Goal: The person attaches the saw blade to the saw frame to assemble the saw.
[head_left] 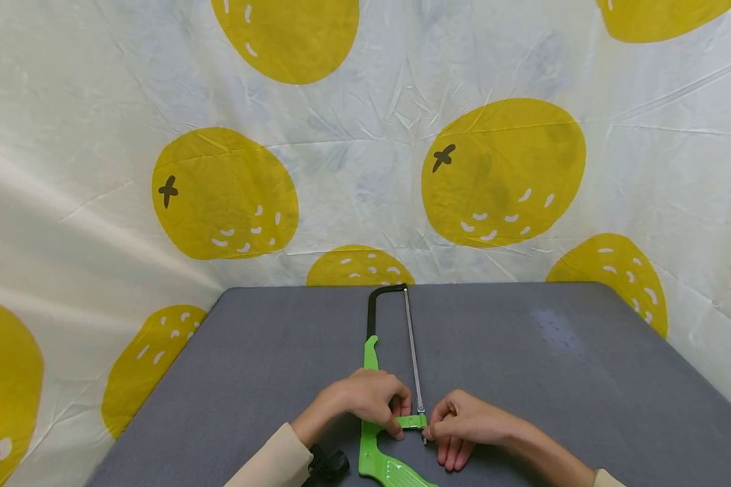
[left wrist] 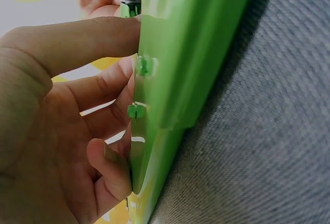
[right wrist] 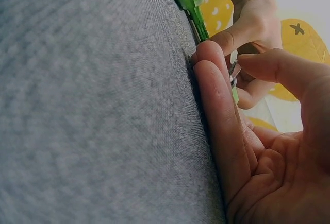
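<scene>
A hacksaw lies on the grey table in the head view, its green handle [head_left: 371, 460] nearest me and its black frame [head_left: 371, 314] reaching to the far edge. Its thin silver blade [head_left: 412, 345] runs along the right side. My left hand [head_left: 374, 399] grips the green body beside the short cross arm [head_left: 411, 422], thumb and fingers on it. With thumb and fingertips my right hand [head_left: 469, 423] pinches the small metal wing nut [right wrist: 233, 72] at the blade's near end. Its other fingers [right wrist: 219, 100] rest along the tabletop, and the fingertips partly hide the nut.
The grey cloth-covered table [head_left: 268, 358] extends to both sides of the saw. A small black object [head_left: 329, 465] shows under my left wrist. White sheeting with yellow fruit prints [head_left: 353, 182] hangs behind the table and along its sides.
</scene>
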`<state>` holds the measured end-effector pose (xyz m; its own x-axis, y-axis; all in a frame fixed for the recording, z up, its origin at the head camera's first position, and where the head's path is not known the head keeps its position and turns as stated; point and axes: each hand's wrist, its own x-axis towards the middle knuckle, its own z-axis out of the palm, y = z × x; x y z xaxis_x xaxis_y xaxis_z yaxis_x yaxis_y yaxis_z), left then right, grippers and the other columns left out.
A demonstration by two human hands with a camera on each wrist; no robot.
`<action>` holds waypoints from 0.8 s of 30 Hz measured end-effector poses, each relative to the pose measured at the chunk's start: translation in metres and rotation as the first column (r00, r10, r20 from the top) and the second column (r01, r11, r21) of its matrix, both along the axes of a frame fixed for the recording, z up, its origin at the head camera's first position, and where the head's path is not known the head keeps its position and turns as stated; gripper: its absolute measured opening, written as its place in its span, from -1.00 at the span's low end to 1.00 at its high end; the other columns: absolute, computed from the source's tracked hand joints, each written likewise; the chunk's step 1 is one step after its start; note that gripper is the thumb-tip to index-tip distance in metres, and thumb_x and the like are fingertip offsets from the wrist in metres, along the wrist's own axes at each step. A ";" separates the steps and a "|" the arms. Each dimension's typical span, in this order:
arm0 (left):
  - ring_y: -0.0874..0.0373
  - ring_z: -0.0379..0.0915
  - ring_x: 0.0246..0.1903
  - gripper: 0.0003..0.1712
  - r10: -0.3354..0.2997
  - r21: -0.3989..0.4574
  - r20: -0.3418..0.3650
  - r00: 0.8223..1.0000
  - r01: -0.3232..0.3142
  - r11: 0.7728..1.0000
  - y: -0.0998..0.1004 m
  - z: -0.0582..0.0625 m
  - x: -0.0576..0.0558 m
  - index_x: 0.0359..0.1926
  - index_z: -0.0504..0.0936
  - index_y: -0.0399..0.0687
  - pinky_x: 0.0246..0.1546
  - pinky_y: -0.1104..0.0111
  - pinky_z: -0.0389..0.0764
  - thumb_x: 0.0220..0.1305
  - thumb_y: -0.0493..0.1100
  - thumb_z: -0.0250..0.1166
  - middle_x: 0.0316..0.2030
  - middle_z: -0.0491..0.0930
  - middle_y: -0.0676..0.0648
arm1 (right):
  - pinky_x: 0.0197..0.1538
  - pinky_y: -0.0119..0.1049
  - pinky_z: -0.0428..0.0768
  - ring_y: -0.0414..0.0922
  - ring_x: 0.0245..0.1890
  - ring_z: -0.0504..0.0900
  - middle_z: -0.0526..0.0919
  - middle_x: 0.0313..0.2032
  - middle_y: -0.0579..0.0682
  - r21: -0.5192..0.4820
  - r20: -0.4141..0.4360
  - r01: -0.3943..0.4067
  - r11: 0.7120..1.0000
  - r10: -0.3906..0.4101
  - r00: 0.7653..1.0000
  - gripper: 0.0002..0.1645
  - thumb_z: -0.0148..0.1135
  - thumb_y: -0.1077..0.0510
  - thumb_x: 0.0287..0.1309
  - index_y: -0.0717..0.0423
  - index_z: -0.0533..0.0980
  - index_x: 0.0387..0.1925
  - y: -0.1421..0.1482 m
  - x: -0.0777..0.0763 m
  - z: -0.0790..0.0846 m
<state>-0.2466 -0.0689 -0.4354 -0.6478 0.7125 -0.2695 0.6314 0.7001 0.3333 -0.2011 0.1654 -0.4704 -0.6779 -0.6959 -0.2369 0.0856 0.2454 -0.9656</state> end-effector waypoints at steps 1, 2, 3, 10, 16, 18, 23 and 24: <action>0.42 0.42 -0.52 -0.73 0.001 -0.001 -0.004 1.000 -0.001 1.000 0.000 0.000 0.000 -0.40 0.61 0.36 -0.45 0.48 0.43 0.06 0.09 0.60 -0.51 0.53 0.33 | -0.54 -0.39 0.66 -0.31 -0.64 0.70 0.71 -0.61 -0.06 -0.001 0.001 -0.003 1.000 0.003 1.000 -0.71 0.23 0.12 0.30 0.31 0.67 -0.31 0.000 0.000 0.000; 0.42 0.42 -0.52 -0.73 0.002 -0.002 -0.005 1.000 -0.002 1.000 0.000 0.000 0.000 -0.40 0.61 0.36 -0.45 0.48 0.43 0.06 0.09 0.60 -0.51 0.53 0.33 | -0.54 -0.40 0.66 -0.31 -0.64 0.70 0.71 -0.60 -0.07 -0.003 0.003 -0.005 1.000 0.005 1.000 -0.71 0.23 0.12 0.30 0.32 0.67 -0.30 0.001 -0.001 0.000; 0.42 0.42 -0.52 -0.73 0.004 -0.002 -0.004 1.000 -0.004 1.000 0.000 0.000 0.000 -0.40 0.61 0.36 -0.45 0.48 0.43 0.06 0.09 0.60 -0.51 0.53 0.33 | -0.54 -0.40 0.66 -0.31 -0.64 0.70 0.71 -0.60 -0.07 -0.005 0.005 -0.009 1.000 0.009 1.000 -0.71 0.22 0.13 0.31 0.32 0.67 -0.29 0.001 -0.001 0.000; 0.41 0.43 -0.52 -0.74 0.001 0.000 0.014 1.000 -0.001 1.000 0.000 0.000 0.000 -0.38 0.61 0.37 -0.45 0.47 0.45 0.08 0.09 0.59 -0.49 0.53 0.32 | -0.53 -0.40 0.66 -0.30 -0.62 0.72 0.72 -0.59 -0.06 -0.018 0.009 -0.020 1.000 0.021 1.000 -0.74 0.19 0.17 0.28 0.32 0.66 -0.26 0.002 -0.002 0.000; 0.41 0.43 -0.52 -0.74 -0.001 0.000 0.013 1.000 0.001 1.000 0.000 0.000 -0.001 -0.38 0.62 0.37 -0.45 0.47 0.45 0.08 0.10 0.60 -0.49 0.53 0.32 | -0.53 -0.41 0.66 -0.30 -0.60 0.73 0.72 -0.59 -0.06 -0.029 0.010 -0.025 0.999 0.025 1.000 -0.76 0.16 0.21 0.24 0.33 0.65 -0.26 0.002 -0.002 0.001; 0.41 0.44 -0.52 -0.74 0.000 0.000 0.015 1.000 0.000 1.000 0.000 0.000 -0.001 -0.38 0.62 0.37 -0.45 0.47 0.45 0.08 0.10 0.60 -0.49 0.54 0.32 | -0.53 -0.41 0.66 -0.30 -0.60 0.73 0.72 -0.58 -0.06 -0.029 0.010 -0.025 0.999 0.025 1.000 -0.76 0.15 0.22 0.24 0.33 0.64 -0.26 0.002 -0.002 0.001; 0.42 0.44 -0.51 -0.73 0.004 0.002 0.011 1.000 -0.004 1.000 0.000 0.000 0.000 -0.38 0.62 0.37 -0.44 0.47 0.45 0.06 0.10 0.60 -0.49 0.54 0.32 | -0.53 -0.41 0.66 -0.29 -0.60 0.73 0.73 -0.59 -0.05 -0.025 -0.002 -0.019 1.000 0.019 1.000 -0.79 0.16 0.23 0.23 0.33 0.63 -0.26 0.003 -0.001 -0.001; 0.42 0.44 -0.51 -0.73 0.005 0.003 0.010 1.000 -0.005 1.000 0.000 0.000 0.000 -0.39 0.62 0.37 -0.44 0.47 0.45 0.06 0.10 0.61 -0.50 0.54 0.32 | -0.53 -0.41 0.66 -0.29 -0.60 0.73 0.73 -0.59 -0.05 -0.024 -0.003 -0.017 1.000 0.017 1.000 -0.79 0.16 0.24 0.23 0.33 0.62 -0.26 0.003 -0.001 -0.001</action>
<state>-0.2470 -0.0687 -0.4353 -0.6487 0.7101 -0.2739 0.6246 0.7023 0.3414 -0.2025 0.1683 -0.4714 -0.6663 -0.7131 -0.2180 0.0786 0.2235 -0.9715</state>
